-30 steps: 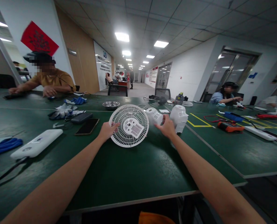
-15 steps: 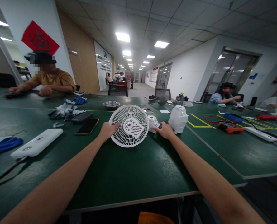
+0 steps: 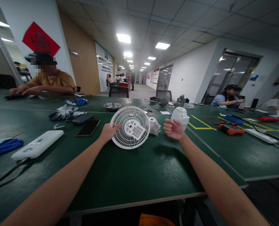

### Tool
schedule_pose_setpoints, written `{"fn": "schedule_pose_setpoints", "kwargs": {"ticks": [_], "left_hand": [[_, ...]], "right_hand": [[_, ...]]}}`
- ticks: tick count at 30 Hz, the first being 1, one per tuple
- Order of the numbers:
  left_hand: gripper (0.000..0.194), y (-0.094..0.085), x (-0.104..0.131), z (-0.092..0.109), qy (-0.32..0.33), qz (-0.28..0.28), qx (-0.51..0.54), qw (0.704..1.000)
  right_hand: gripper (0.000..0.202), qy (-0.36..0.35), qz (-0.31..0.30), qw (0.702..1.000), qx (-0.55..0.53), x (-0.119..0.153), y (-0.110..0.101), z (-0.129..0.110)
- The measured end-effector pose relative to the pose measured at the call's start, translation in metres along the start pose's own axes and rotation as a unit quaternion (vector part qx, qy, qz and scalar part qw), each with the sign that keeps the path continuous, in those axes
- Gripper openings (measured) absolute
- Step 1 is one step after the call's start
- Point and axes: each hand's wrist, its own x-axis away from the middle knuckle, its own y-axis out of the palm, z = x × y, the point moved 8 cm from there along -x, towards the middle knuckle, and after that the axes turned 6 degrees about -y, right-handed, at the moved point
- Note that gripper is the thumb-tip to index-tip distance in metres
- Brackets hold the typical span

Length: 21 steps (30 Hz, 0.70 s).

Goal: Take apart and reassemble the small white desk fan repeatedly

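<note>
My left hand (image 3: 108, 132) grips the left rim of a round white fan grille (image 3: 137, 129), thumb on its front, and holds it upright above the green table. Partly behind its right edge sits a white vented fan housing (image 3: 154, 126), apart from my right hand. My right hand (image 3: 175, 129) is raised in front of a white, rounded plastic fan base (image 3: 180, 114) and covers part of it. Its fingers curl toward the palm; anything inside them is hidden.
On the left lie a phone (image 3: 88, 128), a white power strip (image 3: 38, 145) and gloves (image 3: 65, 112). A metal bowl (image 3: 111, 106) stands behind the grille. An orange multimeter (image 3: 231, 129) lies on the right. Co-workers sit at both far sides.
My right hand has left the fan housing, moving right and turning with its fingers curled. The dark bit seen at its fingertips no longer shows. My left hand and the grille stay put.
</note>
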Motion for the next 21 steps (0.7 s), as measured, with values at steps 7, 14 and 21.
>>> {"fn": "schedule_pose_setpoints", "kwargs": {"ticks": [7, 14, 21], "left_hand": [[0.034, -0.001, -0.001, 0.002, 0.02, 0.01, -0.03, 0.999], [0.028, 0.001, 0.005, 0.005, 0.0, -0.007, -0.013, 1.0], [0.026, 0.001, 0.005, 0.005, -0.008, 0.0, 0.009, 1.0]], "right_hand": [[0.053, 0.188, -0.214, 0.957, -0.048, 0.019, 0.014, 0.033], [0.038, 0.267, -0.257, 0.929, -0.017, 0.025, 0.004, 0.049], [0.035, 0.271, -0.253, 0.929, -0.022, 0.023, 0.004, 0.049]]}}
